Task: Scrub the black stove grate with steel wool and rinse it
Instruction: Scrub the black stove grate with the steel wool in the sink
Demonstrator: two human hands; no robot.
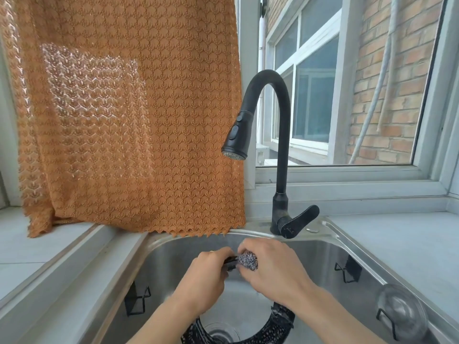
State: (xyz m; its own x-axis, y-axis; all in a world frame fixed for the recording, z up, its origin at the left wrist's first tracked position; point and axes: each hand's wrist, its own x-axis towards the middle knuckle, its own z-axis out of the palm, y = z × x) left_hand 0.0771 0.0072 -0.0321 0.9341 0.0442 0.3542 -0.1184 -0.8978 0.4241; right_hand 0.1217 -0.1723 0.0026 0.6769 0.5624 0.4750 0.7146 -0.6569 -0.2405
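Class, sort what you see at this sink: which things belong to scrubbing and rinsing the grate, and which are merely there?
In use:
black stove grate, held by left hand
steel wool, gripped by right hand
sink
black faucet, no water running

Merely there:
orange curtain
window
black wire clips on the sink wall
clear round object

Over the steel sink [310, 252], a black stove grate [280, 324] is gripped at its upper part by the left hand [206, 281]. A wad of steel wool [247, 261] is pressed against it by the right hand [273, 269]. A black faucet [280, 150] is seen behind, beside an orange curtain [129, 115].
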